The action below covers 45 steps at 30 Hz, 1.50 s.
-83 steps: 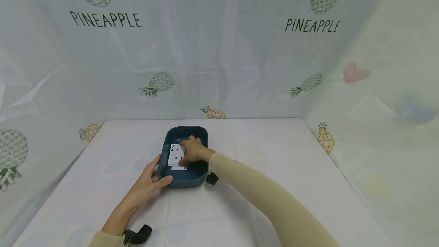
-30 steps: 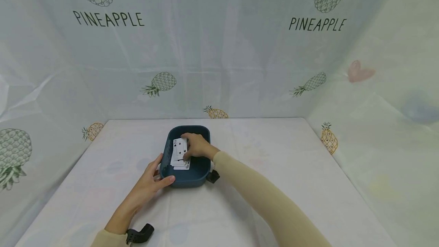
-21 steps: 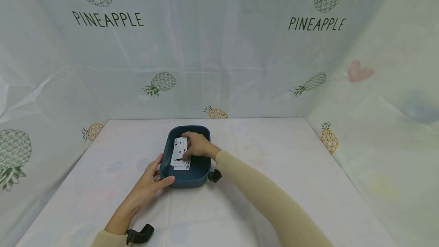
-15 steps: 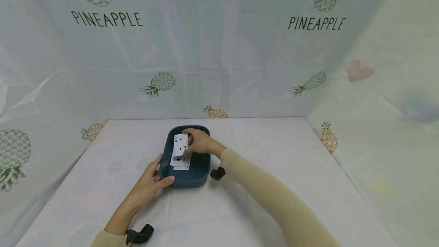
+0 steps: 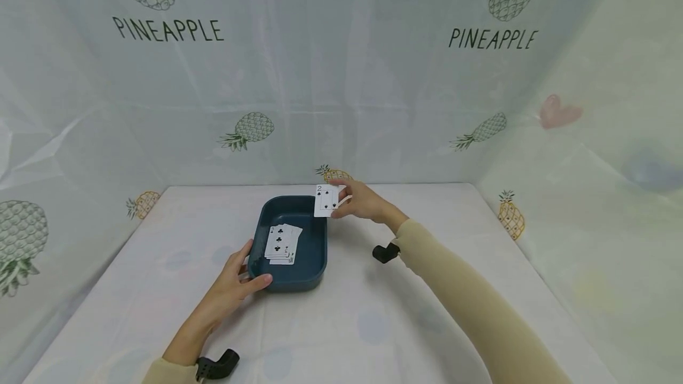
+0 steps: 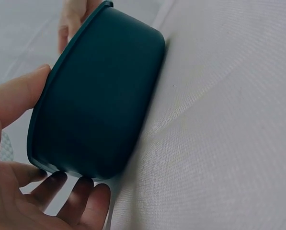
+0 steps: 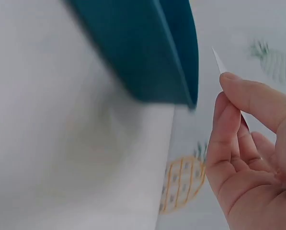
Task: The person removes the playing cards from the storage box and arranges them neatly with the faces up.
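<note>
In the head view my right hand [image 5: 364,201] pinches a white playing card [image 5: 323,200] marked 2 between thumb and fingers, over the right rim of a dark blue tray [image 5: 296,285]. The right wrist view has this card [image 7: 219,61] almost edge-on under the thumb. My left hand [image 5: 230,284] holds the tray's near left corner, with the thumb on the near rim and the fingers along the left side. Thumb and fingers also bracket the tray [image 6: 99,91] in the left wrist view. Several more playing cards [image 5: 277,243] lie face up, overlapping, inside the tray.
The tray stands on a table [image 5: 427,289] under a white cloth. Behind it hangs a sheet [image 5: 341,76] printed with pineapples. Black wrist devices [image 5: 217,365] sit on both forearms.
My right hand has lifted the playing card marked 2 off the pile and carried it up and right to the tray's far right rim. The left hand and the tray have stayed put.
</note>
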Available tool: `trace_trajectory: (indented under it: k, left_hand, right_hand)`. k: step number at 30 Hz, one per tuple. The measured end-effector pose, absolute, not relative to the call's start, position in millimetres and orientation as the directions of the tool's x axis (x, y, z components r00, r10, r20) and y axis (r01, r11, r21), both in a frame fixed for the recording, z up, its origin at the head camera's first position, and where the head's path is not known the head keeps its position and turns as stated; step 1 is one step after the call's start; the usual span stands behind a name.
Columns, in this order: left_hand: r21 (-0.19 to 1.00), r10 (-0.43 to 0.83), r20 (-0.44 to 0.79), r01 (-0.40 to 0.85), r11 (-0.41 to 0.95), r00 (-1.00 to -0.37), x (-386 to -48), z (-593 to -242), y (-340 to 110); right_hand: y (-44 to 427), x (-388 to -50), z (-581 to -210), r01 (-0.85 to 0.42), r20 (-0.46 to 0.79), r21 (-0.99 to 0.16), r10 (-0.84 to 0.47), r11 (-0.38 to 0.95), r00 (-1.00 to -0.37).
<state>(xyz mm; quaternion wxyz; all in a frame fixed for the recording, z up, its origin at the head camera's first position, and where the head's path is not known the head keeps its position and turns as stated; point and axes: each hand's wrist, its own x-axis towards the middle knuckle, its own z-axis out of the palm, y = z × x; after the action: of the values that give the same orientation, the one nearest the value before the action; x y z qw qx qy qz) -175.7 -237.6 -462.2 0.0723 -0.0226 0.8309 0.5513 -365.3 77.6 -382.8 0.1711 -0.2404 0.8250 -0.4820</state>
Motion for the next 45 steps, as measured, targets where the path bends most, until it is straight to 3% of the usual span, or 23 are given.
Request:
trace_trajectory:
  k: [6, 16, 27, 38, 45]
  left_hand:
    - [0.920, 0.049, -0.134, -0.106, 0.377, -0.990, -176, -462, -239]
    - [0.923, 0.045, -0.133, -0.107, 0.369, -0.990, -176, -463, -239]
    - [0.922, 0.039, -0.133, -0.109, 0.371, -0.990, -174, -463, -238]
    - [0.905, 0.014, -0.161, -0.142, 0.400, -0.987, -176, -465, -238]
    - [0.906, 0.013, -0.160, -0.141, 0.399, -0.987, -176, -465, -237]
  right_hand:
    - [119, -376, -394, -0.186, -0.087, -0.866, -0.506, 0.463, -0.858]
    - [160, -384, -423, -0.160, -0.173, -0.824, -0.510, 0.544, -0.843]
    - [161, -388, -438, -0.183, -0.219, -0.764, -0.515, 0.619, -0.829]
    - [149, -392, -432, -0.321, -0.236, -0.534, -0.503, 0.782, -0.832]
    - [144, -392, -431, -0.340, -0.266, -0.474, -0.500, 0.812, -0.824]
